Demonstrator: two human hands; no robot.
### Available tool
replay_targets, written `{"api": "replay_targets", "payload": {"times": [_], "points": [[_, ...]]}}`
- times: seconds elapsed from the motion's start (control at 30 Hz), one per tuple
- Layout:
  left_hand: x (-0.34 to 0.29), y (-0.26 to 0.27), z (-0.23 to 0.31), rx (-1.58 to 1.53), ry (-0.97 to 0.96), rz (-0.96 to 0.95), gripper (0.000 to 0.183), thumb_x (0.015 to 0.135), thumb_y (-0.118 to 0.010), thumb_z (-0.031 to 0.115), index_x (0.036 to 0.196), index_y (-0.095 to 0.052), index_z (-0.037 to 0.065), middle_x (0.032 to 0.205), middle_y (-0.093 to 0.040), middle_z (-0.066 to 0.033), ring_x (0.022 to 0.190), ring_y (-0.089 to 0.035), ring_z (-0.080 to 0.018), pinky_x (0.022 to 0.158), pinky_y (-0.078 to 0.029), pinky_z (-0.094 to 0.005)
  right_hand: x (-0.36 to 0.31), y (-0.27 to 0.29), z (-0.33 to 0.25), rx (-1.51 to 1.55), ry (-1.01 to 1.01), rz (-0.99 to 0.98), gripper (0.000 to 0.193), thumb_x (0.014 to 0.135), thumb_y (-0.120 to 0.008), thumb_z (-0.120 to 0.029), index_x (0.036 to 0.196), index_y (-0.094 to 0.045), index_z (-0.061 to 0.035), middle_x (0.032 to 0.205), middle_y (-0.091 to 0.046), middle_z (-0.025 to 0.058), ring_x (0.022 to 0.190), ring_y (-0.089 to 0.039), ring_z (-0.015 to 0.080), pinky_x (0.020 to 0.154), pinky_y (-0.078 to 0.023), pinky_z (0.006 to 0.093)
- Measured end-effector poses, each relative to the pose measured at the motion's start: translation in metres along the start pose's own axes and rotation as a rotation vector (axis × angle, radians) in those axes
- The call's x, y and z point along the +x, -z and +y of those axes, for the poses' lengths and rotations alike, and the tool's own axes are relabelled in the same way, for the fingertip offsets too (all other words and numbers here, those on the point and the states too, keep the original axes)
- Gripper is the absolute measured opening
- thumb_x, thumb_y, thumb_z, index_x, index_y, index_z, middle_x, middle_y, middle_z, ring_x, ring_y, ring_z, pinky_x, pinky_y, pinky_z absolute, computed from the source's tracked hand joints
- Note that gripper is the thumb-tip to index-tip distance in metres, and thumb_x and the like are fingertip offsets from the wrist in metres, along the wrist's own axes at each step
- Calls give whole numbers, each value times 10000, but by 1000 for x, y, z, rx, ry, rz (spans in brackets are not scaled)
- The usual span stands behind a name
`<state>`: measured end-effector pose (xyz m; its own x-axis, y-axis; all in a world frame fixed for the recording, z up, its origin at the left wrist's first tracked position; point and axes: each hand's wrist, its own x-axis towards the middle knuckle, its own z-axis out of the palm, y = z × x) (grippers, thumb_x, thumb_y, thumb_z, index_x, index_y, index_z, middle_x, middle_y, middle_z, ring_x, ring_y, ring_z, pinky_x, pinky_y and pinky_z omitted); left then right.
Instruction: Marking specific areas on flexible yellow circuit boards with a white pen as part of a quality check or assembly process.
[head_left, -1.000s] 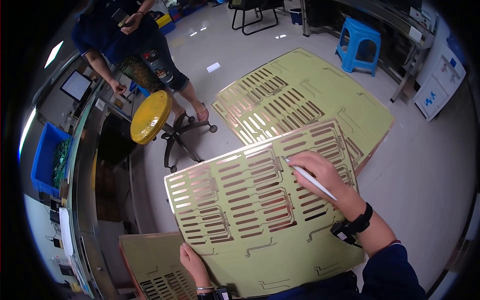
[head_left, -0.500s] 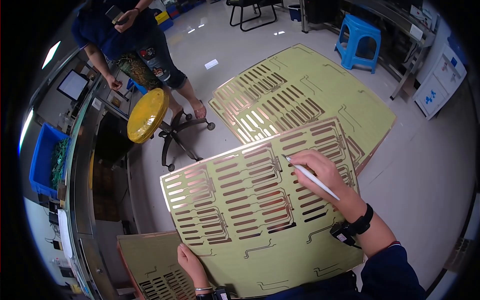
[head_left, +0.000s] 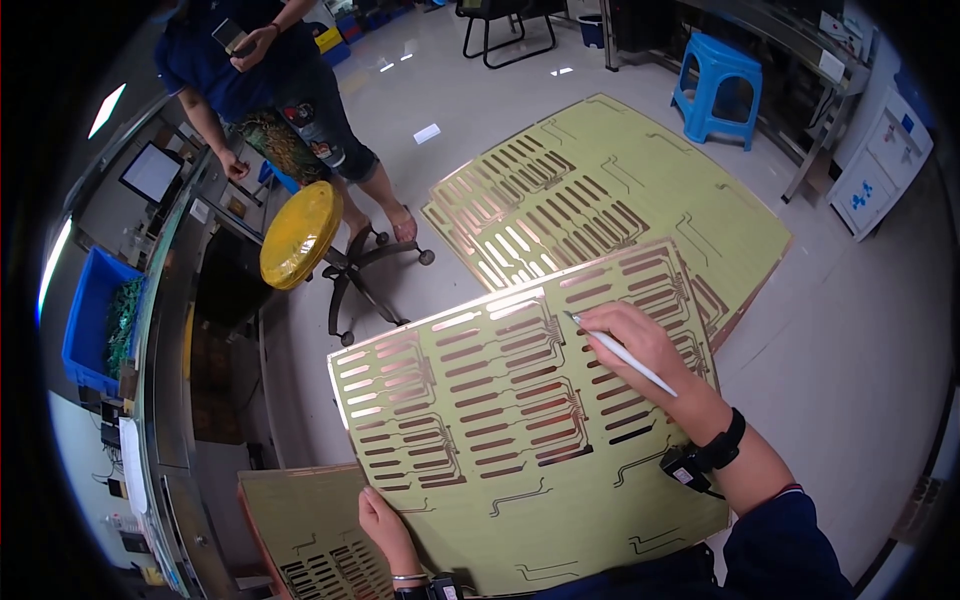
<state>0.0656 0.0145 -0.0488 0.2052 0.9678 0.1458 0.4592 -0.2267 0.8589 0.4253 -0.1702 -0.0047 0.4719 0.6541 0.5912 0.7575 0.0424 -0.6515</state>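
Note:
A large yellow-green circuit board panel (head_left: 560,505) with copper strips and thin traces lies tilted in front of me. My left hand (head_left: 384,525) grips its left edge near the lower corner, thumb on top and the other fingers mostly hidden. Over the panel's upper right part, my right hand (head_left: 640,345) is closed around a slim white pen-shaped tool (head_left: 640,370) with a thin, metallic-looking tip. That tip is at the copper traces between two columns of strips; whether it touches the surface I cannot tell.
Similar panels (head_left: 690,175) lie beyond mine, and another panel (head_left: 310,500) is at the lower left. A yellow-topped wheeled stool (head_left: 300,235) stands near a person (head_left: 235,85) holding a phone-like object. Also around are a blue plastic stool (head_left: 718,90) and a blue bin (head_left: 95,320).
The view has shifted slightly, and light glints differently on the copper strips. Both hands keep their hold, with the white tool's tip at nearly the same spot.

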Motion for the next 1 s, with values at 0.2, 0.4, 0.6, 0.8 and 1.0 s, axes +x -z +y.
{"api": "replay_targets", "payload": {"times": [0.2,0.4,0.6,0.8,1.0], "points": [[0,0,-2,10,-6,11,370,998,-398,224,721,-445,-16,632,-459,-1,614,-363,-67,555,-356,-251,0,2,-1,-12,18,-14,195,769,-641,-1,960,-629,-36,917,-606,92,819,-605,236,713,-509,316],[2,1,-12,24,-33,21,374,994,-404,216,697,-409,-11,604,-410,-1,599,-326,-74,527,-326,-266,2,2,-3,-17,6,-30,188,774,-637,-1,959,-640,-29,941,-612,96,834,-607,239,727,-509,316],[2,2,-12,38,-25,16,375,993,-404,209,683,-371,2,601,-358,9,597,-294,-77,516,-299,-271,5,2,-4,-33,7,-20,199,787,-624,-2,984,-632,-31,970,-617,102,862,-607,253,750,-506,329],[2,2,-14,19,-16,15,376,994,-403,208,680,-371,5,610,-352,17,604,-291,-73,520,-297,-265,5,-1,-2,-18,-12,-16,194,792,-622,-4,985,-629,-28,969,-621,107,870,-607,264,757,-503,331],[1,6,-7,44,9,-33,373,1007,-383,234,744,-478,-13,681,-486,14,661,-376,-56,596,-363,-238,7,-1,0,-24,3,22,192,786,-626,-1,976,-631,-25,949,-625,115,865,-607,272,761,-501,335]]}}
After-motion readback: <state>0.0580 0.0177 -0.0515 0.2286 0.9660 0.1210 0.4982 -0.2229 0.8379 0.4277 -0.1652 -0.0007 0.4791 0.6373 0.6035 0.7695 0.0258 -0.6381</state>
